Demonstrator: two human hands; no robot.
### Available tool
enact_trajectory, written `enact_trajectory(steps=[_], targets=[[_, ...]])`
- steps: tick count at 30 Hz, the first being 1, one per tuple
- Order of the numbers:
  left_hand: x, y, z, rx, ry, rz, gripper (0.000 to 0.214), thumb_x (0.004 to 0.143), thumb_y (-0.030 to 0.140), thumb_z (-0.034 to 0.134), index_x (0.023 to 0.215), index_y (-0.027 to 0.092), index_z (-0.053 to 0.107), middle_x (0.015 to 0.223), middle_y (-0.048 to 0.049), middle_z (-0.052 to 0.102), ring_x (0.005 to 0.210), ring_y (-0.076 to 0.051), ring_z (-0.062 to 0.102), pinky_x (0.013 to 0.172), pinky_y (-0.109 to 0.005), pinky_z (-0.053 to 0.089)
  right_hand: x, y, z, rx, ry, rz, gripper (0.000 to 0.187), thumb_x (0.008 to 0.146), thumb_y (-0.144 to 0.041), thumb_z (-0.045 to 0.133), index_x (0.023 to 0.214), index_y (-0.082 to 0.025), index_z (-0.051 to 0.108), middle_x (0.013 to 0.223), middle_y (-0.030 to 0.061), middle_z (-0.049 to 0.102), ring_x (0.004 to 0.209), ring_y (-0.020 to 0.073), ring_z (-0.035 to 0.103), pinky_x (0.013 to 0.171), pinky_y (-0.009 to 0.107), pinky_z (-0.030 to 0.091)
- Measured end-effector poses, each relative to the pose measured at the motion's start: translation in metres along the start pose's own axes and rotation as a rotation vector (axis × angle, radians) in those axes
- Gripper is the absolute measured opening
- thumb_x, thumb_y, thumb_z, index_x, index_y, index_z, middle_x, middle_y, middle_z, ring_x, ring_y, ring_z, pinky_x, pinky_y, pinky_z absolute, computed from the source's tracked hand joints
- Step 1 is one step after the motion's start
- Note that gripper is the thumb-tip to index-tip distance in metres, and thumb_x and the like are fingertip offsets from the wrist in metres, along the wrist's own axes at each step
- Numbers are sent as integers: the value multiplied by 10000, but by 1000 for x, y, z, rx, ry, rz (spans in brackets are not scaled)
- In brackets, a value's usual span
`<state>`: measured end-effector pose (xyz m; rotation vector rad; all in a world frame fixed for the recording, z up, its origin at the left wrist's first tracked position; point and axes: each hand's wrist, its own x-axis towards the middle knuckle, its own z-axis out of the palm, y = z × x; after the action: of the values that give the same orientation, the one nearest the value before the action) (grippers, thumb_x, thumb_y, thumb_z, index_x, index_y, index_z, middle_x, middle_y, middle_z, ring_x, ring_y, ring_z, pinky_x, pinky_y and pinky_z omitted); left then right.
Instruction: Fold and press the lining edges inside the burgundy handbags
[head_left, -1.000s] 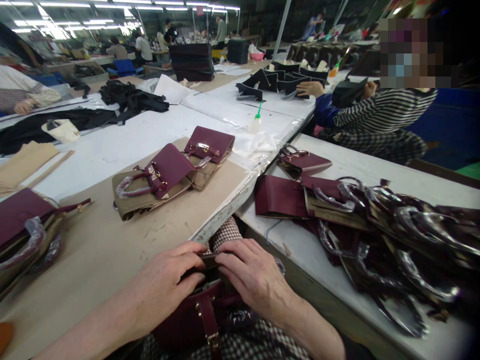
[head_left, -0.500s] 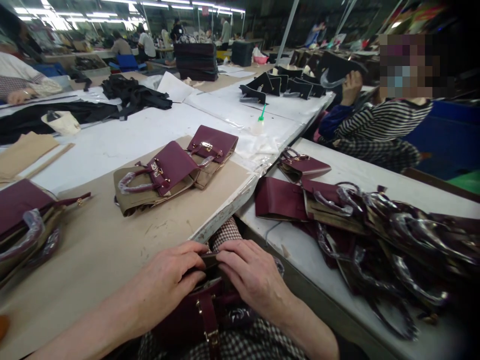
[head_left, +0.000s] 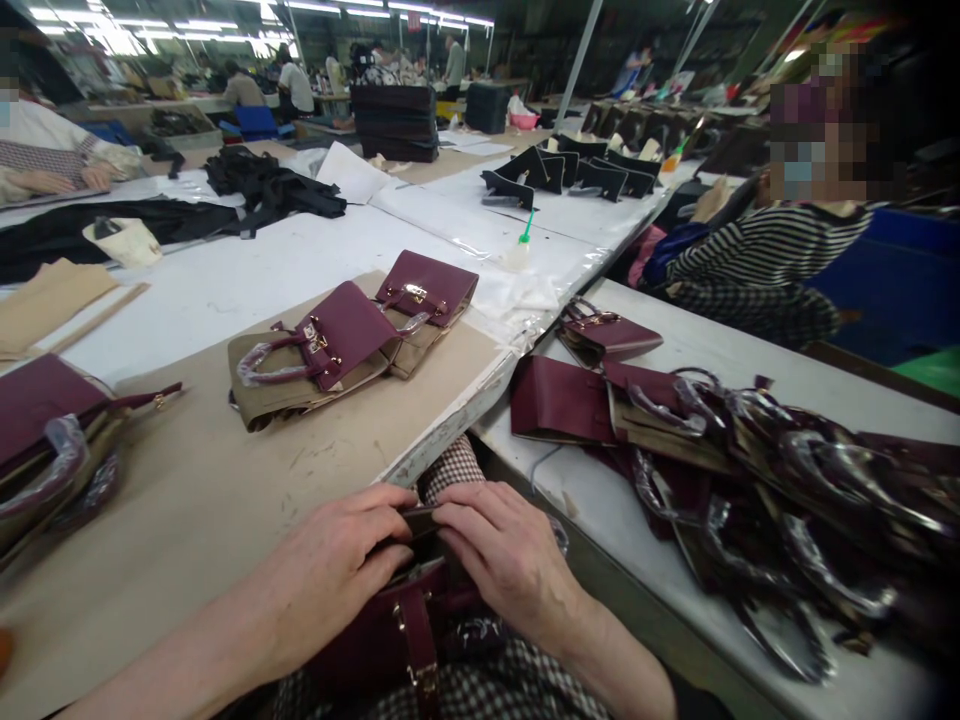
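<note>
On my lap, against a checked cloth, rests a maroon handbag [head_left: 375, 632] with a strap and gold-coloured hardware down its front. My left hand [head_left: 358, 545] pinches the bag's upper edge, thumb on the near side and fingers over the far side. Close beside it, my right hand [head_left: 501, 545] grips the same edge, its fingertips curled over the rim. The inside of the bag is dark and mostly covered by my hands. Two more maroon handbags [head_left: 352, 325] lie on brown paper ahead of me.
Another maroon bag [head_left: 52, 410] lies at the left. On the right-hand table is a heap of maroon bags [head_left: 675, 440] with plastic-wrapped handles. Farther back stand a small green-tipped bottle [head_left: 519, 250] and several black pieces [head_left: 562, 168]. A person in a striped top [head_left: 757, 240] sits at the right.
My hands stay on the bag's edge, almost unmoved. The co-worker at the right has lowered a raised hand and the dark piece it held.
</note>
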<state>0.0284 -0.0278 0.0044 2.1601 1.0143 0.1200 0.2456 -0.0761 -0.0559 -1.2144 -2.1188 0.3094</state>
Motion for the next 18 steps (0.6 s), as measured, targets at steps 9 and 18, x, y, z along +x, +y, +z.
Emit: enact_trajectory(steps=[9, 18], targets=[[-4, -2, 2, -45, 21, 20, 193, 937, 139, 569, 906, 236, 732, 1286, 13, 640, 1109, -159, 637, 1010, -283, 491, 0, -4, -1, -33, -20, 4, 178, 953, -133, 579, 1102, -194, 655, 1110, 50, 698, 964, 223, 631, 835, 382, 518], [-11, -1, -4, -107, 23, -69, 173, 923, 175, 592, 826, 228, 725, 1292, 5, 642, 1107, -177, 639, 1003, -305, 489, 7, -5, -4, -1, -145, 33, 127, 950, -141, 562, 980, -194, 674, 1035, 55, 653, 919, 205, 610, 792, 342, 537]])
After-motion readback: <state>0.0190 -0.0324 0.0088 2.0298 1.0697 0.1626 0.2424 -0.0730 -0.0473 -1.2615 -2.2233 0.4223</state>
